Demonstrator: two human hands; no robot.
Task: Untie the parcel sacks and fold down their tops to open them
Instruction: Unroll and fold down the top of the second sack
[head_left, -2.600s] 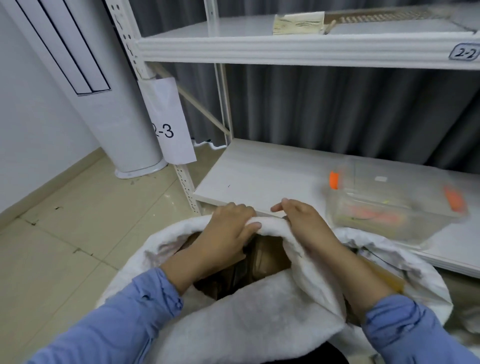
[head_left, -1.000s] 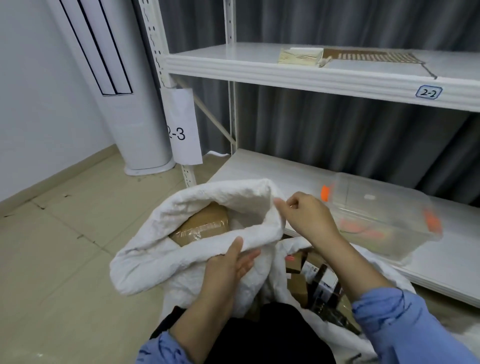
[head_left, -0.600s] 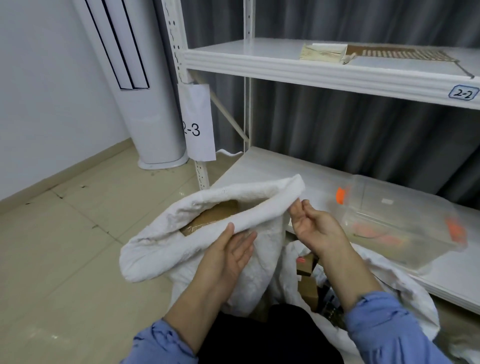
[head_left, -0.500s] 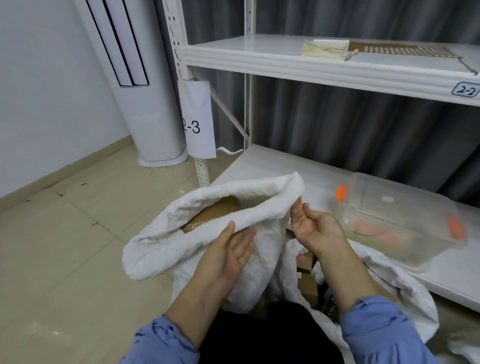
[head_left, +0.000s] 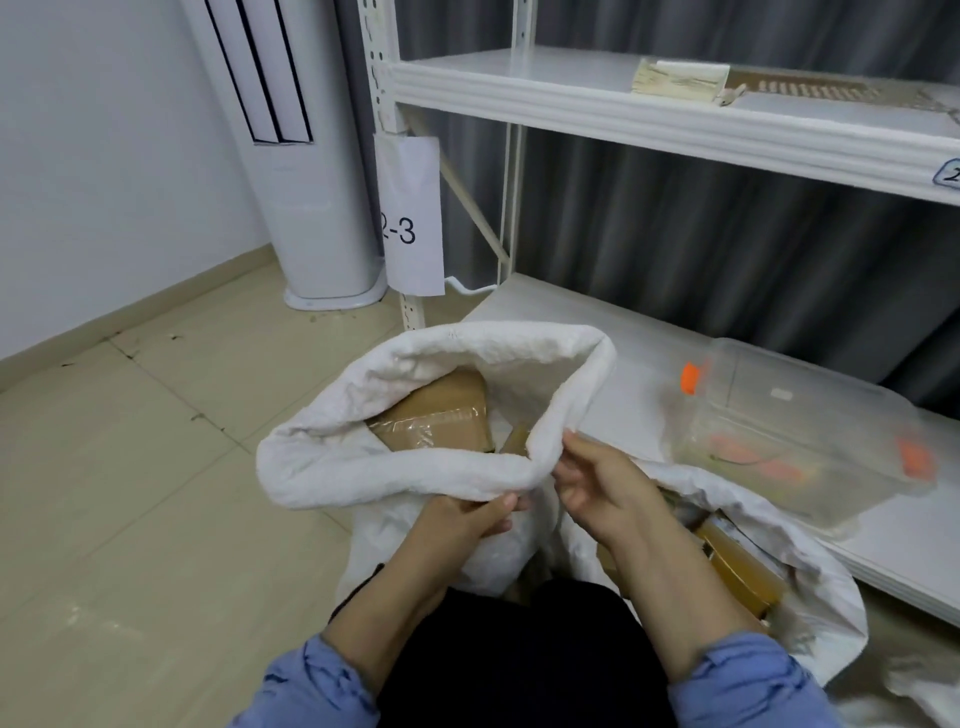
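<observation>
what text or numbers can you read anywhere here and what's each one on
"2-3": on the paper sheet hanging from the shelf post.
"2": start of a label on the upper shelf edge; the rest is cut off by the frame.
Card on that shelf: marks too blurred to read.
Sticker on the clear box: too small to read.

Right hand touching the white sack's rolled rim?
Touching. Head view: the right hand pinches the rolled rim of the sack; no gap shows.
</observation>
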